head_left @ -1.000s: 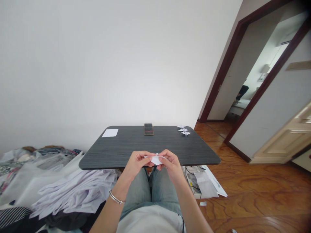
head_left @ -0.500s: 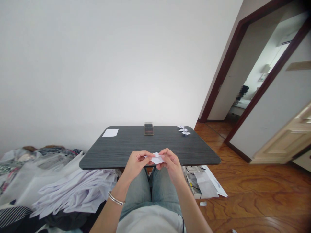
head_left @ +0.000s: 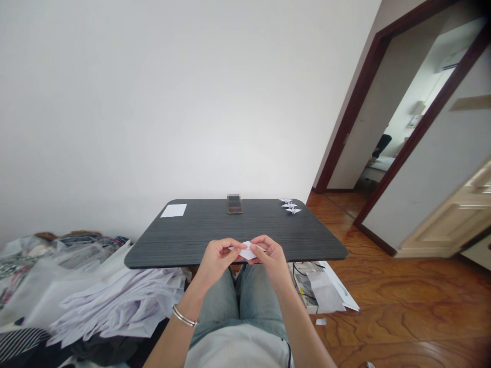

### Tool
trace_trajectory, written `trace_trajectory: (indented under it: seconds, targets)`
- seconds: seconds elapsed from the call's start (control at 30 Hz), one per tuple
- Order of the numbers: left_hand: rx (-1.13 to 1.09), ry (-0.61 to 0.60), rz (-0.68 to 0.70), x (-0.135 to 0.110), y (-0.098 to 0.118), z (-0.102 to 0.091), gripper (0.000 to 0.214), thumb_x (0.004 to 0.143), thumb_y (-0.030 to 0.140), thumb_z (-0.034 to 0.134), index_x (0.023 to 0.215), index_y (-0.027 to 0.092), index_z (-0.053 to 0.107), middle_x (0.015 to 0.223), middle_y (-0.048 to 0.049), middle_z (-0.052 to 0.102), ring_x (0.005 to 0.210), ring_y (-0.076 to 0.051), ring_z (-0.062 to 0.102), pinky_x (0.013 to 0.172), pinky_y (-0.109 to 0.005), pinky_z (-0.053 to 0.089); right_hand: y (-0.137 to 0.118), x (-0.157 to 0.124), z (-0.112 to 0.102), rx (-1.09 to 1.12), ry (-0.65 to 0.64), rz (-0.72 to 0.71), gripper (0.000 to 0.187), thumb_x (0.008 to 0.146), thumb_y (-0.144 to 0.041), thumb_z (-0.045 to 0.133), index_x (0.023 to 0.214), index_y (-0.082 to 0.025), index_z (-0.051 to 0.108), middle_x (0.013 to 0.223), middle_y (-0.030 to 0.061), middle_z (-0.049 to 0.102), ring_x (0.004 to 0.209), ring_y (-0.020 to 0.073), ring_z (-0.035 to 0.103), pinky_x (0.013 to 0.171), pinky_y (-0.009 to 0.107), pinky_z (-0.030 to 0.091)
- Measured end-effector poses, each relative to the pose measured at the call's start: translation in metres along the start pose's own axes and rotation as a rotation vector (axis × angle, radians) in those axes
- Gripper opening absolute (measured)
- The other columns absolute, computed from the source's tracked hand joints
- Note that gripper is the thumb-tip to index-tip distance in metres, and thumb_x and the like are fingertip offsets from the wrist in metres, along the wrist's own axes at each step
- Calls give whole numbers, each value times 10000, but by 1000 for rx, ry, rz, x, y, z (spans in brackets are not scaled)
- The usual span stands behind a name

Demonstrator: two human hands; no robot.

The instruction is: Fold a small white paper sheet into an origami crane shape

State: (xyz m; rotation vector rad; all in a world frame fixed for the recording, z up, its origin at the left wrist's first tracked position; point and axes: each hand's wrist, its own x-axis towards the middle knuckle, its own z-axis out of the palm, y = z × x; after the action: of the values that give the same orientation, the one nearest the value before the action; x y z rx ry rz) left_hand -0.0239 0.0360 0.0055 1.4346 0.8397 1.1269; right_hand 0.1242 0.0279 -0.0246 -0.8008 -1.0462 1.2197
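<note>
A small folded piece of white paper [head_left: 247, 251] is held at the near edge of the dark table [head_left: 207, 225]. My left hand [head_left: 220, 258] pinches its left side between thumb and fingers. On the right side, my right hand [head_left: 270, 255] grips it the same way, thumb on top. The fingers cover part of the folds. Several white paper cranes [head_left: 291, 206] stand in a row at the table's far right corner. A flat white sheet of paper [head_left: 174, 210] lies at the far left.
A phone [head_left: 235, 204] is propped at the table's back, by the wall. Piled clothes [head_left: 118, 301] and plastic bags lie to the left. Papers and cables [head_left: 322, 289] sit below the table's right side. Beyond a doorway [head_left: 360, 102], a person's dark-clothed part [head_left: 381, 144] shows.
My right thumb has shifted slightly inward and lies flatter over the paper. Both hands keep hold of it in nearly the same place.
</note>
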Motion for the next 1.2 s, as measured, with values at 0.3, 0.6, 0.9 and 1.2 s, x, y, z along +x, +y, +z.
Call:
trace_trajectory:
  seconds: [0.3,0.6,0.9,1.2]
  targets:
    - [-35,17,10,1,-3,4,181,675,284,677,756,123,696,714,-46,700,641,-150,632,632,-246,511,-2,0,1,-14,3,-15,238,662,-360,712,718,-158,597,605,-12,651,497,102,588,458,201,526]
    - [15,178,78,5,-11,12,153,685,279,665,698,126,659,632,-17,654,578,-120,573,573,-213,460,-1,-1,4,-50,18,-64,242,691,-376,684,717,-169,561,596,-16,646,466,113,593,470,233,530]
    - [-53,227,49,3,-9,15,156,655,265,685,725,127,666,622,-14,659,535,-117,563,550,-223,456,-1,-2,5,-28,16,-86,217,707,-348,673,704,-166,556,593,-15,635,493,111,592,471,210,511]
    - [-77,224,50,3,-11,17,187,637,264,700,741,130,620,629,3,633,556,-117,576,554,-219,456,-3,-5,8,-29,-6,-105,215,731,-359,652,697,-172,551,551,-38,601,483,106,575,477,205,502]
